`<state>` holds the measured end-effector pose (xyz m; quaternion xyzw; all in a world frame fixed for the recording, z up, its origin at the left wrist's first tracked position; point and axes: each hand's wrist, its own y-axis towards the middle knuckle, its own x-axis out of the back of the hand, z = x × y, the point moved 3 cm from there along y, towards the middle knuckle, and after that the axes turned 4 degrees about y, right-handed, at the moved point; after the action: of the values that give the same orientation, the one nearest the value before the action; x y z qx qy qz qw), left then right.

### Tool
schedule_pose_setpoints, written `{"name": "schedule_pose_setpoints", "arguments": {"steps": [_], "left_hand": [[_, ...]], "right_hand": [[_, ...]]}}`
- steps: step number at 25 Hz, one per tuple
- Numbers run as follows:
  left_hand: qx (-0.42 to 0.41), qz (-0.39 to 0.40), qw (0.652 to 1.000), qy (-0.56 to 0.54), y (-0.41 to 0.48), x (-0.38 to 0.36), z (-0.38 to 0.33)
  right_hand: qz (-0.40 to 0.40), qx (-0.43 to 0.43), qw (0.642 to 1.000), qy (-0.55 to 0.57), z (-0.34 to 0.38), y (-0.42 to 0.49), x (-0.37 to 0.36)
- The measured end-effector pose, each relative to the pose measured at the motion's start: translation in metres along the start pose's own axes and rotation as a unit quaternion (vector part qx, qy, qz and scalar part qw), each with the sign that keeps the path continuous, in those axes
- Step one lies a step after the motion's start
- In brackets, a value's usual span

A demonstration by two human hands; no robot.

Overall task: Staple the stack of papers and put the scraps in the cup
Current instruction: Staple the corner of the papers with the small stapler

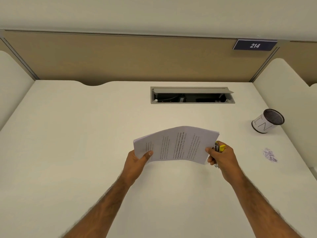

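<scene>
Stack of papers (176, 145) mid-frame, off the desk (85, 134), bowed. Left hand (137, 160) pinches its 8 o'clock corner. Right hand (221, 158) curls round stapler (219, 148), thumb on 4 o'clock edge. Light, floppy, sheets probably slide: pinch close to staple corner. Cup (267, 121) at 2 o'clock.
</scene>
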<state>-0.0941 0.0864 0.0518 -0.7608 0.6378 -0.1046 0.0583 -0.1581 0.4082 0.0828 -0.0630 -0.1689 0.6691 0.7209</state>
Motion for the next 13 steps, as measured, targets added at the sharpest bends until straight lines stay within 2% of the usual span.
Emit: {"name": "schedule_pose_setpoints", "arguments": {"steps": [7, 11, 13], "left_hand": [[-0.008, 0.04, 0.999, 0.032, 0.002, 0.003, -0.034], [-0.003, 0.058, 0.998, -0.015, 0.003, 0.005, -0.06], [0.001, 0.058, 0.996, -0.064, 0.003, 0.003, -0.071]], "right_hand": [[-0.024, 0.022, 0.999, 0.001, 0.025, 0.003, 0.005], [-0.03, 0.039, 0.999, 0.02, 0.057, 0.006, 0.014], [-0.069, 0.045, 0.996, 0.043, 0.072, 0.005, 0.022]]}}
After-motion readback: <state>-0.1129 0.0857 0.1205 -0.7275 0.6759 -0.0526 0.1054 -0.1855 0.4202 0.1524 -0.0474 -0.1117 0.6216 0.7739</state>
